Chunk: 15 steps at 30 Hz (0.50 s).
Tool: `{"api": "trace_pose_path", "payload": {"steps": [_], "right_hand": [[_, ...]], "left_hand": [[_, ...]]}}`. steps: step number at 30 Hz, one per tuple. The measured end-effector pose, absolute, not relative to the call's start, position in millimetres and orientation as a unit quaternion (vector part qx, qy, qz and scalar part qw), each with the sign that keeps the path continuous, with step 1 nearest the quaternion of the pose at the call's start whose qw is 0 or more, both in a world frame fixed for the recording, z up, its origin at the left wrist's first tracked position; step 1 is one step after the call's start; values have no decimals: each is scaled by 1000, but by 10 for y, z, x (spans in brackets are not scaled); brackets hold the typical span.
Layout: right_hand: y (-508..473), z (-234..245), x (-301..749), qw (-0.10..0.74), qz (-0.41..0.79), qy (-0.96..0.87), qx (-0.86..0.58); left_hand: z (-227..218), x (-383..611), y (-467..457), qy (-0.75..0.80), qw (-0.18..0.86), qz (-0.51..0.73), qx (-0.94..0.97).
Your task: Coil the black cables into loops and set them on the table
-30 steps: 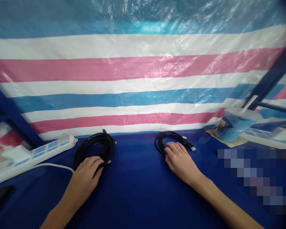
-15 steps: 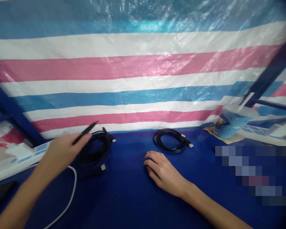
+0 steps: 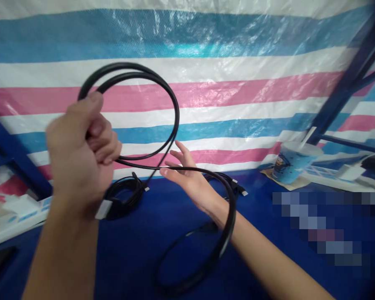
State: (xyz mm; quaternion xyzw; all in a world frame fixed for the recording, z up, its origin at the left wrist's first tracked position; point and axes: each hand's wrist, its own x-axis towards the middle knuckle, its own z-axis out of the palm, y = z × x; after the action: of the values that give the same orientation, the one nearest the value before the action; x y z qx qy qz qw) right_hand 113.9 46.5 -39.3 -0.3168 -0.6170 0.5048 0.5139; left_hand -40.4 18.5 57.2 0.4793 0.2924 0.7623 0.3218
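Observation:
My left hand [image 3: 84,137] is a closed fist, raised at the left and wrapped round a black cable [image 3: 176,112]. Part of that cable stands up in a large double loop, while another length arcs down to the right in front of my right forearm. Just below my left wrist is a black plug with a pale end [image 3: 103,209]. My right hand [image 3: 190,181] has its fingers spread, and the cable passes across its thumb; whether they touch I cannot tell. Behind, a coiled black cable [image 3: 139,189] lies on the table at left, and a second coil [image 3: 231,181] is partly hidden by my right hand.
A power strip [image 3: 6,229] with a white adapter lies at the left. At the right stand a blue cup with a straw [image 3: 292,164] and another power strip [image 3: 328,175]. A striped plastic sheet [image 3: 206,100] hangs behind the blue table [image 3: 128,258].
My left hand has risen and closed into a fist, lifting the black cable into loops. My right hand has come up off the table with its fingers spread.

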Motion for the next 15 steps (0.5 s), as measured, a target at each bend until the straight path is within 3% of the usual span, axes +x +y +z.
{"api": "trace_pose_path", "payload": {"steps": [3,6,10,15], "right_hand": [[549,-374,1145,509,477,-628,-343],[639,-447,1206,466,528,-632,-324],[687,-481,1204,412,616,-613,-273],[629,-367,1304,304,677,-647,-172]], "left_hand": [[457,-396,264,253,395,774,426],[357,-539,364,220,459,785,353],[312,-630,398,147,480,793,346],[309,-624,406,195,469,801,318]]}}
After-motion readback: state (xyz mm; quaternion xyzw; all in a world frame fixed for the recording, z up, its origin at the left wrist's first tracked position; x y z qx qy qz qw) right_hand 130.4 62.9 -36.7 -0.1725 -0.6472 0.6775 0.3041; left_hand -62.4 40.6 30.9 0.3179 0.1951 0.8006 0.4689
